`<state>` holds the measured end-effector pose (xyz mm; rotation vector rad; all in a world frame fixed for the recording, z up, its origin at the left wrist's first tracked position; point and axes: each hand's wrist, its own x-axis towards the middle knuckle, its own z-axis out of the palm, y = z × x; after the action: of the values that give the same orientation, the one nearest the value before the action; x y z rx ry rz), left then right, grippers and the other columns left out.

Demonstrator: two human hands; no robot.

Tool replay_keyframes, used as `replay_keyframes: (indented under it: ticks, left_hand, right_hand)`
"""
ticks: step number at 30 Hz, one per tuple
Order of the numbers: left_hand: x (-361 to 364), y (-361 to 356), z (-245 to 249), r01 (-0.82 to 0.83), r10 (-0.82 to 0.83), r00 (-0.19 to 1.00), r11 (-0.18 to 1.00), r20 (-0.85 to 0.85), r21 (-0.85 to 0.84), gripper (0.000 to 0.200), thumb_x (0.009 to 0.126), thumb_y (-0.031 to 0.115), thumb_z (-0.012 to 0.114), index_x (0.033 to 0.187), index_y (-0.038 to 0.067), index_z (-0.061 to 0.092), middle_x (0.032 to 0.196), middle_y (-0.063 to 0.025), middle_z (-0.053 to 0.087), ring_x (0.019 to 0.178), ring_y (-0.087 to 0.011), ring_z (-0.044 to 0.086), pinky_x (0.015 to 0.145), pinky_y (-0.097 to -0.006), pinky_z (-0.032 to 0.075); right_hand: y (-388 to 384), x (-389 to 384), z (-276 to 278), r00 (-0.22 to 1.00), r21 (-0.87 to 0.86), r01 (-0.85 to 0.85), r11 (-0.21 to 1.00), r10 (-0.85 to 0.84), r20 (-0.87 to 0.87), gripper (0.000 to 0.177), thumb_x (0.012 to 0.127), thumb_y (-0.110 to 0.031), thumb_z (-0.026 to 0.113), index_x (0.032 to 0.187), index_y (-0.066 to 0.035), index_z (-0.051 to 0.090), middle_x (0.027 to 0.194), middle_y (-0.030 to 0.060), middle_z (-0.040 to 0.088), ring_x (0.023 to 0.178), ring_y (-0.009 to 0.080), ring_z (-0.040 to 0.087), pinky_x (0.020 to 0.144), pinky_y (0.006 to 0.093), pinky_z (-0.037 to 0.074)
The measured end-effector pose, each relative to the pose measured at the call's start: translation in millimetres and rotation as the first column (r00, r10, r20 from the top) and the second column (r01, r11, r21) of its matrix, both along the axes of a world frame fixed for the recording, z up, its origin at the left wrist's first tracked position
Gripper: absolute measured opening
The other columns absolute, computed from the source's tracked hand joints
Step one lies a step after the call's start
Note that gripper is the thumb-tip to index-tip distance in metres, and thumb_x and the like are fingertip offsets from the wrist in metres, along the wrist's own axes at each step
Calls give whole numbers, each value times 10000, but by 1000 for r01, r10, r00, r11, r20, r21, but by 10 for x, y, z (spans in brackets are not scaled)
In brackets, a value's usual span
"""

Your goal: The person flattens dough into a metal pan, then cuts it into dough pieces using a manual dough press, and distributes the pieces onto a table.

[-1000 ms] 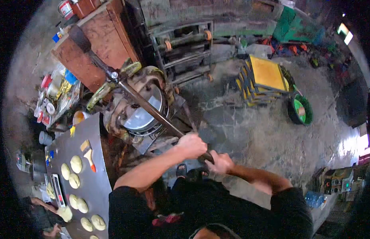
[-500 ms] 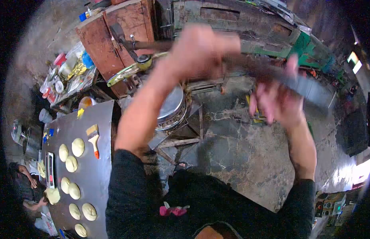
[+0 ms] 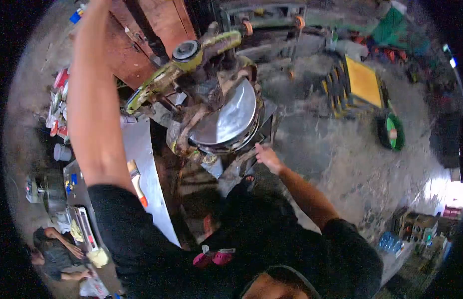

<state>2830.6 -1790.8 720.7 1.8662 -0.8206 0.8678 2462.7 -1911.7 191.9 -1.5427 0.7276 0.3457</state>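
Note:
The left forearm [image 3: 97,99] reaches up to the top edge, and my left hand is beyond the frame. My right hand [image 3: 269,158] is at the near right side of a round machine, with its fingers slightly apart and nothing visible in them. The machine has a shiny metal disc [image 3: 231,117] and a worn yellow-green arm [image 3: 162,82] with a round knob [image 3: 185,50]. A dark bar [image 3: 142,27] slants in front of the red-brown cabinet [image 3: 167,25]. A brush [image 3: 138,185] with an orange-tipped handle lies on the metal table [image 3: 144,149].
Another person [image 3: 59,251] is at the lower left, near pale dough [image 3: 98,257] and a plastic bag [image 3: 93,287]. A yellow-topped stack [image 3: 363,82] and a green basin [image 3: 395,132] stand on the floor at right. Blue-tinted bottles [image 3: 390,242] sit lower right.
My left hand has gone up out of view. My right hand has come down and left, away from the long bar's flat end. The machine now shows more fully, and most dough pieces are hidden.

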Motion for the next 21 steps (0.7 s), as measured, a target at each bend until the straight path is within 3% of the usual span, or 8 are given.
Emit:
replay_keyframes:
  ticks: [1,3,5,8,9,12,16,21]
  left_hand:
    - [-54,64,-199,18,-17,1000,999,-23,31,386,896,222,586,1169,47,376,1074,-175,457,701,-201,593,541,-342,532]
    - [-393,369,-686,24,-33,978,999,206,46,442,829,254,693,1178,1,594,1194,-155,619,1118,-231,575,917,-332,455]
    - [-1338,875,-1415,403,-366,913,879,-182,255,520,850,312,659,1241,-10,541,1214,-179,596,1128,-260,568,951,-355,431]
    - [-2321,1388,-2623,956,-423,64,285,-904,-66,640,880,399,610,1335,-27,461,1244,-216,563,1142,-305,558,1002,-389,396]
    - [-2611,1582,-3215,747,-232,-299,547,-926,-378,698,884,428,594,1386,-14,392,1268,-221,542,1147,-298,555,998,-414,399]
    - [-3190,1933,-4609,302,189,-202,945,-961,122,611,950,431,502,1359,-13,408,1292,-188,534,1194,-290,523,1008,-468,393]
    - [-3342,1730,-5555,-262,-396,-468,916,-790,-304,761,925,614,397,1420,40,326,1444,-185,381,1289,-340,420,1052,-488,346]
    - [-3554,598,-5399,34,-402,-427,888,-810,-459,764,946,637,214,1457,72,282,1463,-165,356,1323,-315,379,1095,-441,320]
  right_hand:
    - [160,78,-340,970,154,236,960,-221,-106,574,926,-554,469,1006,4,578,866,104,657,666,203,623,644,342,507]
    - [469,240,-504,809,354,587,728,-547,-214,658,921,-626,386,1131,-13,502,914,127,636,769,252,627,723,402,499]
    - [549,415,-562,730,477,663,577,-640,-241,638,923,-622,386,1103,-23,510,843,104,604,709,239,602,684,399,495]
    - [530,346,-579,602,529,736,423,-766,-226,553,941,-592,380,953,-57,516,645,33,489,479,176,445,429,316,390]
    - [408,229,-590,625,516,724,458,-753,-207,559,940,-598,369,933,-58,514,629,21,455,486,163,433,438,312,395]
    - [105,-394,-561,677,306,714,629,-732,-77,567,936,-612,353,876,-71,514,575,-4,391,466,126,387,406,280,352]
    - [-227,-1218,-814,654,-209,756,620,-709,265,587,969,-537,370,793,-22,591,628,17,522,564,129,471,543,318,403]
    - [-262,-2539,-308,544,-105,838,536,-836,70,616,967,-528,381,898,43,603,734,89,578,712,168,516,690,340,412]
